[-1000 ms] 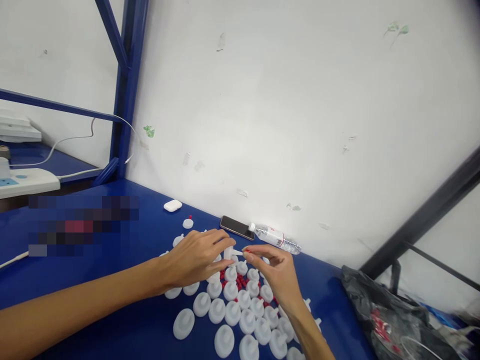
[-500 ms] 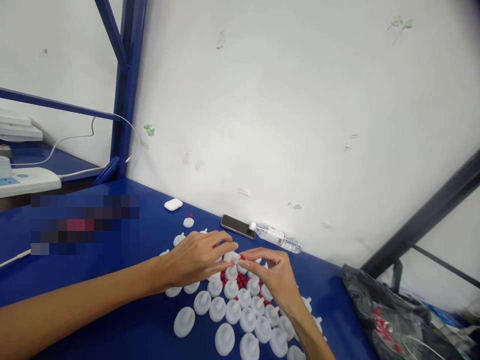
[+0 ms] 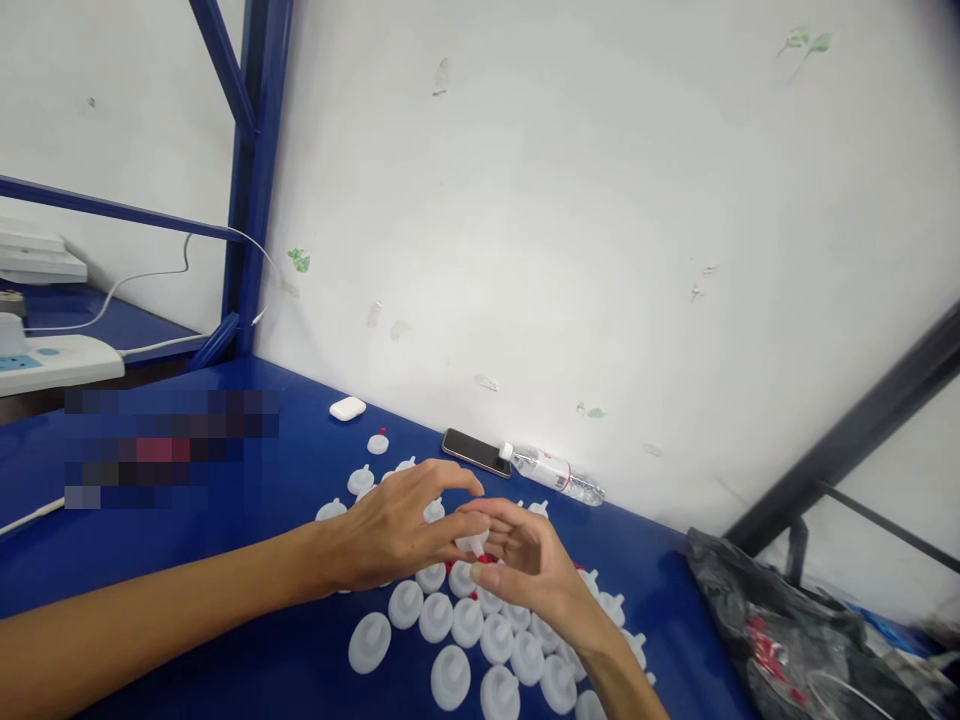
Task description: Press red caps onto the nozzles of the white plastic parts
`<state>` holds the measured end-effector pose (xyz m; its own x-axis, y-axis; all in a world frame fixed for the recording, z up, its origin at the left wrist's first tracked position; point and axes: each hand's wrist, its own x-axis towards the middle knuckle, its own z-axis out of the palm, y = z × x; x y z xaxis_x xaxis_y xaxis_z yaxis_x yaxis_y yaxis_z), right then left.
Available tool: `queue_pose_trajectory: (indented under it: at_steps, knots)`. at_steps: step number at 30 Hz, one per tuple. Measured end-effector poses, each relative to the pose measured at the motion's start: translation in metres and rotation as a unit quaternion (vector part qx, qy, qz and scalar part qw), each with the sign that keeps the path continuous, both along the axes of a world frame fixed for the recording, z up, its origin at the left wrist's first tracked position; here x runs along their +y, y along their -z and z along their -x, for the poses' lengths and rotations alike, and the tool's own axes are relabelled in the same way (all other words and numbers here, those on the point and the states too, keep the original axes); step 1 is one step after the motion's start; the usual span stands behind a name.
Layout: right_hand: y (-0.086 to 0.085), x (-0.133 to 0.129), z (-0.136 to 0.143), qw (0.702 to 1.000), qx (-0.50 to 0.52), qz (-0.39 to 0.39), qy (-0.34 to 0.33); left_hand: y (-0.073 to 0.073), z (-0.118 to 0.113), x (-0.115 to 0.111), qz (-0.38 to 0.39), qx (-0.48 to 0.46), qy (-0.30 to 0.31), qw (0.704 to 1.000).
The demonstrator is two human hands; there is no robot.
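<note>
- The spouted cap [image 3: 472,543] I hold is milky white, with red by its spout.
- The other caps [image 3: 467,622] before me are the same plain, cloudy white.
- Little pieces [image 3: 450,567] among them are bright red.
- My surface [image 3: 247,650] is deep blue, as is the metal post [image 3: 262,180].
- I see a white wall [image 3: 562,250] dotted with green leaf-like marks [image 3: 299,260].
- The phone [image 3: 476,452] shows a black screen.
- The bottle [image 3: 555,472] is clear, white-capped, its white label edged in red.
- A small case [image 3: 348,409] is solid white.
- The power strip [image 3: 75,362] is white with light blue.
- The bag [image 3: 720,600] is dark grey.
</note>
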<state>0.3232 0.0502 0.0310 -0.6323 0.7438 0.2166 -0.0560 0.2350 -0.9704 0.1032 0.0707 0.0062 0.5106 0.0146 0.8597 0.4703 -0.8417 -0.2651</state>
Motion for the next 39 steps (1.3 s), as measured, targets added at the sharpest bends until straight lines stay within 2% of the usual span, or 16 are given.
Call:
queue_pose_trajectory:
  at_steps: [9, 18, 24, 29, 34, 39]
  knots:
    - [0.014, 0.002, -0.002, 0.998, 0.019, -0.047, 0.037, -0.006, -0.006, -0.006, 0.016, 0.012, 0.034, 0.999]
    - [0.015, 0.000, 0.001, 0.996, 0.030, -0.060, 0.053, -0.008, -0.008, -0.007, 0.022, 0.012, 0.055, 0.998]
    - [0.017, 0.000, 0.004, 0.996, 0.040, -0.047, 0.058, -0.009, -0.008, -0.009, 0.025, 0.008, 0.064, 0.998]
    - [0.020, 0.002, 0.005, 0.994, 0.063, -0.042, 0.077, -0.009, -0.010, -0.011, 0.017, -0.007, 0.044, 0.999]
    - [0.015, 0.000, 0.008, 0.995, 0.025, -0.017, 0.090, -0.005, -0.010, -0.009, 0.044, 0.014, 0.097, 0.994]
    - [0.010, 0.004, 0.005, 0.997, 0.035, 0.028, 0.060, 0.000, -0.008, -0.003, 0.078, -0.032, 0.111, 0.990]
